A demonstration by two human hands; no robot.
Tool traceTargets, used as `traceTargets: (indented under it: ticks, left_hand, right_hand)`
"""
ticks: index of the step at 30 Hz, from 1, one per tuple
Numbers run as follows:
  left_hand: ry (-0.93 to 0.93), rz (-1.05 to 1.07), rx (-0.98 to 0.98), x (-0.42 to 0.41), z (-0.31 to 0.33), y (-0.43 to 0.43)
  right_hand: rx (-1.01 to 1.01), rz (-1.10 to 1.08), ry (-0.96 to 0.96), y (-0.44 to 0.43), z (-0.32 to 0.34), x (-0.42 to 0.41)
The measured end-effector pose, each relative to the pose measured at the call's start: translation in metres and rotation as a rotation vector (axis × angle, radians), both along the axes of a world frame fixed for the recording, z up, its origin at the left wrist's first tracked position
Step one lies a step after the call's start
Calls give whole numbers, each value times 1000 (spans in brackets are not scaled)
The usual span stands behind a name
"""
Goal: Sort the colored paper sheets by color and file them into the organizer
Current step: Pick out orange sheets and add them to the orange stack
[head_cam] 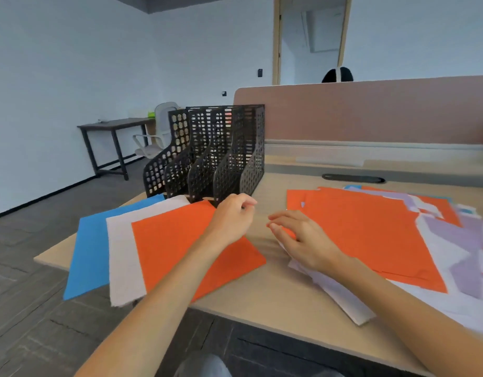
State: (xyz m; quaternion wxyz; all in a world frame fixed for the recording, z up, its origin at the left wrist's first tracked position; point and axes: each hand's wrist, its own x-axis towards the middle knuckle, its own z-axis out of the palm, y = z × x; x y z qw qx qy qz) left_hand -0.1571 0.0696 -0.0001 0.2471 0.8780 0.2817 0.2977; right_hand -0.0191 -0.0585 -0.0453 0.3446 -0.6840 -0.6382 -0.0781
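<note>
Holding the left hand (233,219) over the far corner of the single orange sheet (186,251), fingers (248,204) loosely curled, gripping nothing visible. Laying the right hand (303,238) down with fingers (279,224) relaxed and slightly spread, touching the left edge of the mixed pile (371,229). Facing orange, white sheet (123,254) and blue sheet (91,246) fanned flat left of the left fingers, long axes pointing toward the organizer (207,153) just beyond the fingertips.

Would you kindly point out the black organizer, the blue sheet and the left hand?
black organizer (252,164), head view, its right side wall.
blue sheet (91,248), head view, middle of its visible strip.
left hand (232,219), head view, back of the hand.
</note>
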Motion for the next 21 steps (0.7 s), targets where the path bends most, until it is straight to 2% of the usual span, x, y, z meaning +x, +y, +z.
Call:
traceTargets:
  ticks: [7, 12, 14, 17, 21]
  left_hand:
    - [74, -158, -81, 126, -26, -41]
    - [368, -76, 22, 178, -44, -45]
    - [411, -77, 51, 187, -49, -46]
    - [337, -134, -36, 192, -52, -44]
    - [149, -188, -275, 190, -48, -45]
  right_hand:
    - [14, -301, 42, -72, -4, 87]
    - [-89, -593, 93, -105, -6, 137]
    - [-206, -749, 134, -114, -9, 150]
    - [-412, -832, 169, -121, -12, 158]
    - [-326, -779, 276, -122, -9, 160]
